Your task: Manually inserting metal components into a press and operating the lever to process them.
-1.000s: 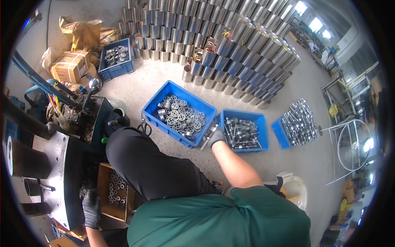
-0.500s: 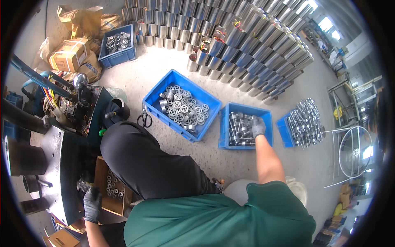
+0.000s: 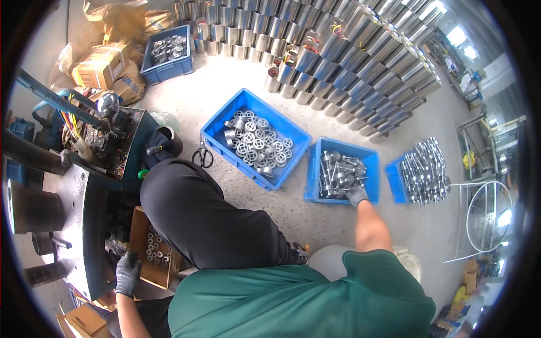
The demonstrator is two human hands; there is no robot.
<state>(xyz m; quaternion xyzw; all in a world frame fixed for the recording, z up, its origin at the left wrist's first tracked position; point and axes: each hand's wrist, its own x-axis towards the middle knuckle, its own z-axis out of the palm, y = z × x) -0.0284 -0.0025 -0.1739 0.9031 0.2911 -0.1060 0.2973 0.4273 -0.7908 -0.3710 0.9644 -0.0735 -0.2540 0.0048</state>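
My right hand (image 3: 356, 196), in a grey glove, reaches over the near edge of a blue bin (image 3: 311, 195) that holds several metal shafts with thick round cores (image 3: 340, 169). Its fingers are closed at the end of one shaft among the others, partly hidden. My left hand (image 3: 128, 273), also gloved, is low at the left between the machine (image 3: 84, 236) and a wooden box (image 3: 155, 276) of small metal rings. Its fingers are curled, and whatever they hold cannot be seen. Beside the fingertips lies something like crumpled clear plastic (image 3: 114, 248).
A larger blue bin (image 3: 225, 110) of spoked metal discs stands ahead, scissors (image 3: 203, 156) beside it. At the right, another blue bin (image 3: 398, 183) is piled with shafts. Stacked steel cylinders (image 3: 315, 70) line the back. A bin (image 3: 183, 66) and a carton (image 3: 101, 66) stand far left.
My right hand has drawn back from the middle of the shaft bin to its near edge. My left hand has hardly moved. The whole view has shifted slightly.
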